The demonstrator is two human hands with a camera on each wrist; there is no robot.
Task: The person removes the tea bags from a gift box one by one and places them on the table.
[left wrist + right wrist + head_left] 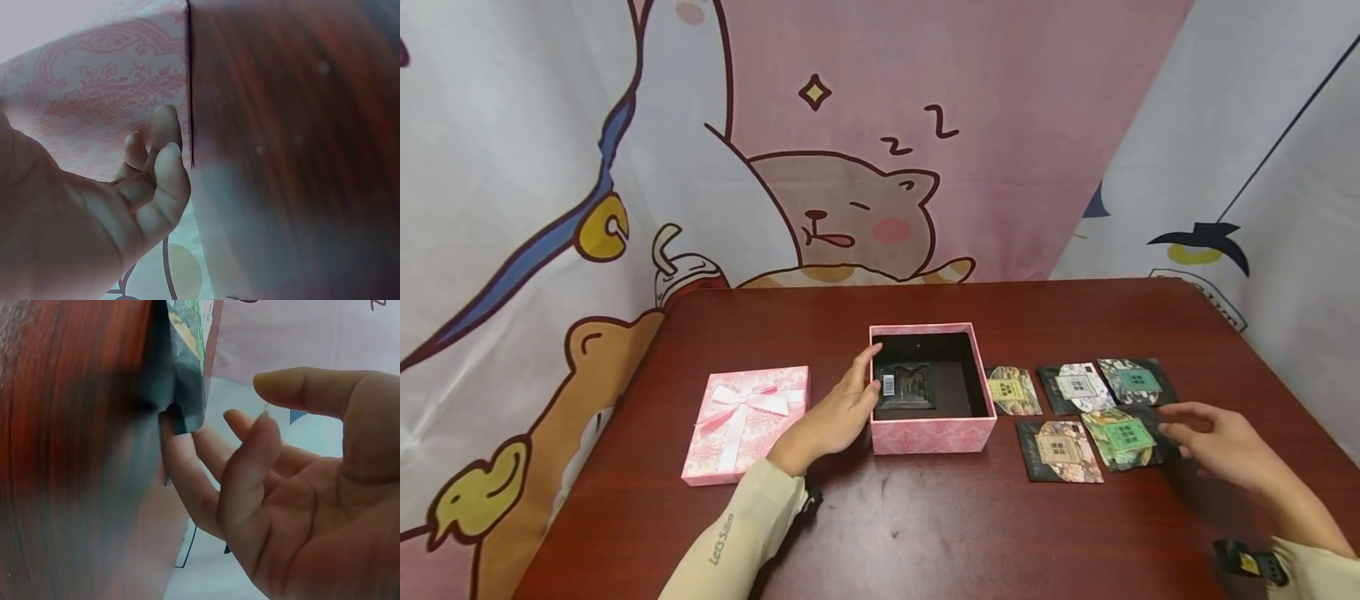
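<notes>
A pink patterned open box [932, 437] with a dark inside stands mid-table. Flat in its left part lies a black packet [906, 387] with a barcode label. My left hand [838, 414] rests against the box's left side, fingertips at the rim; the left wrist view shows loosely bent fingers [169, 181] beside the patterned wall. My right hand [1225, 446] is at the right edge of a packet with a green label [1126, 435]. In the right wrist view, fingers [187, 469] touch that packet's dark edge [189, 400], while the thumb stands apart from it.
The pink lid with a ribbon bow [752, 423] lies left of the box. Around the green-label packet are a beige-label packet [1060, 451], a white-label packet [1075, 387], a teal-label packet [1137, 381] and a yellow-label packet [1013, 390], which lies against the box's right side.
</notes>
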